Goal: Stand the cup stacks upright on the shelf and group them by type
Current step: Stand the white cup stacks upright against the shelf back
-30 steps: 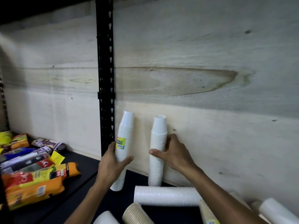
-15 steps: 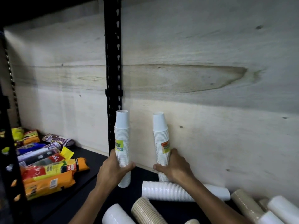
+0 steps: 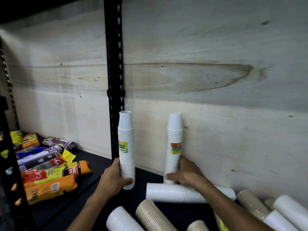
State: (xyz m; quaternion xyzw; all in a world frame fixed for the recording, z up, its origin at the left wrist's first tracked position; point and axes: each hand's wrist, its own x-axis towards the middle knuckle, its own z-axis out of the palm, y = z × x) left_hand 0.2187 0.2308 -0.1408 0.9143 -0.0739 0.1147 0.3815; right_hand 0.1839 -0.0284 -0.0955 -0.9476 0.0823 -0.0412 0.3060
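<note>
Left hand (image 3: pixel 112 179) and right hand (image 3: pixel 186 175) each wrap curled fingers round an upright white cup stack (image 3: pixel 126 147) (labelled) on the shelf (image 3: pixel 93 194).

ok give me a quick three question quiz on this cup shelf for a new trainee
1. True or false: the left hand and the right hand each hold an upright white cup stack.
2. Which stack stands closer to the black shelf post?
A. the left white stack
B. the right white stack
3. Fill in: the long white stack in front of the right hand is ____ on the shelf.

Key
1. True
2. A
3. lying on its side
</note>
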